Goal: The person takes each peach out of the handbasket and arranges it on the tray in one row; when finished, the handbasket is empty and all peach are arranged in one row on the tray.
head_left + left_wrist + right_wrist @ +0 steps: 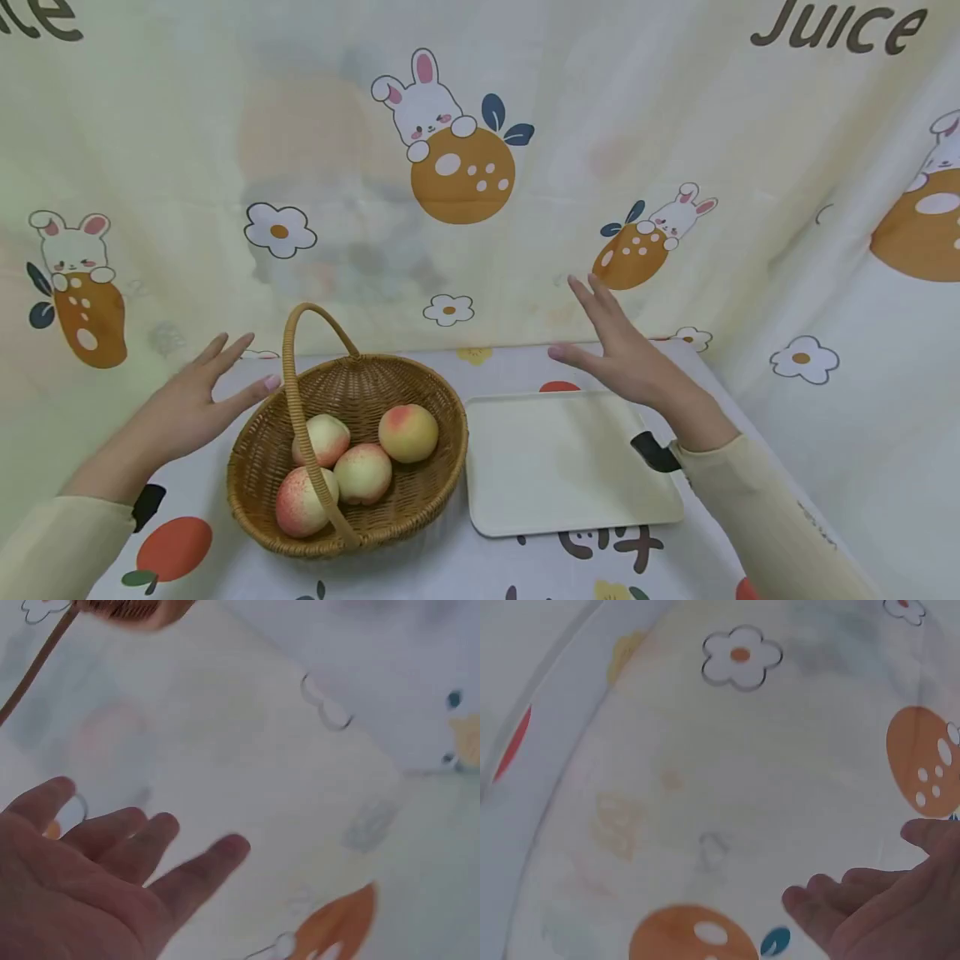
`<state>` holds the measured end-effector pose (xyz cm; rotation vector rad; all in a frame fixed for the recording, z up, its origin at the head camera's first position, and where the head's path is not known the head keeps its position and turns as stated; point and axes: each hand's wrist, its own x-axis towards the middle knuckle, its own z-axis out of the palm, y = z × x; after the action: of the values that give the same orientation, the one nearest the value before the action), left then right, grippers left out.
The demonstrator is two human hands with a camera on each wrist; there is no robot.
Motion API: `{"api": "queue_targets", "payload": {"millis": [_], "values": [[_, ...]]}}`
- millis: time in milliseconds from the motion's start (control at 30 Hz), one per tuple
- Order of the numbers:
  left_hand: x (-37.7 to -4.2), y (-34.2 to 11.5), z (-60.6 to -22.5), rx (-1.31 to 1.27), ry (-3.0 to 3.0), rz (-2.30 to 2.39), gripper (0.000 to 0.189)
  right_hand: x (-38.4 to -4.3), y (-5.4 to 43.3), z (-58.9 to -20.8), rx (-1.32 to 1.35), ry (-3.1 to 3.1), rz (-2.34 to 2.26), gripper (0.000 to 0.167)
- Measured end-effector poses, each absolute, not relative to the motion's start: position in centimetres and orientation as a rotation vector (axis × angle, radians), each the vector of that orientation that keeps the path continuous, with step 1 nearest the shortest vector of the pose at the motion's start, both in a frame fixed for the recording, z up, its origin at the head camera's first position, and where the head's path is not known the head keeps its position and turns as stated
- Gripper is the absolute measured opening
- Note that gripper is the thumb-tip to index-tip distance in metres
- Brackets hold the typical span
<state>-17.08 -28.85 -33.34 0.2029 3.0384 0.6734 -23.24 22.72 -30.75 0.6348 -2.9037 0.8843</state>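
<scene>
A brown wicker basket (247,508) with a tall arched handle stands left of centre in the head view. Several peaches (408,433), pale with red blush, lie inside it. To its right is a flat cream-coloured tray (555,467) with nothing on it. My left hand (187,408) hovers at the basket's left side, fingers extended, holding nothing. Above the tray's far right corner, my right hand (630,358) is raised with straight fingers and holds nothing. In the left wrist view only the basket's edge (135,611) shows at the top.
A white printed cloth (420,575) covers the table. Behind and at the sides hangs a pale curtain (555,250) printed with rabbits, oranges and flowers. Black straps (655,452) sit at both wrists.
</scene>
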Motion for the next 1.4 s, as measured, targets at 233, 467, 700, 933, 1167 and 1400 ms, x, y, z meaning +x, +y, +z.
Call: {"api": "queue_targets", "payload": {"millis": [233,467,700,933,1167,1400], "values": [[-15.4,-29.4,-36.8,0.207,2.952,0.801,0.089,-22.9,18.8,-32.9,0.808,-2.745,1.276,0.094],[-14.5,-29.4,-38.7,0.271,2.848,0.979,0.081,-22.7,13.4,-35.2,0.845,-2.697,1.582,0.099],[-14.7,-29.1,-39.4,0.33,2.739,1.146,0.082,-22.2,8.7,-37.0,1.007,-2.814,1.371,0.098],[-14.4,-28.8,-40.3,0.263,2.612,1.202,0.094,-21.9,5.0,-38.2,1.128,-2.945,0.908,0.098],[-14.1,-28.8,-40.8,0.268,2.646,1.208,0.099,-21.5,2.3,-39.8,1.082,-2.938,0.116,0.079],[-14.0,-28.3,-40.6,0.263,2.663,1.179,0.099,-21.6,1.7,-41.0,1.016,-2.843,-0.097,0.054]]}}
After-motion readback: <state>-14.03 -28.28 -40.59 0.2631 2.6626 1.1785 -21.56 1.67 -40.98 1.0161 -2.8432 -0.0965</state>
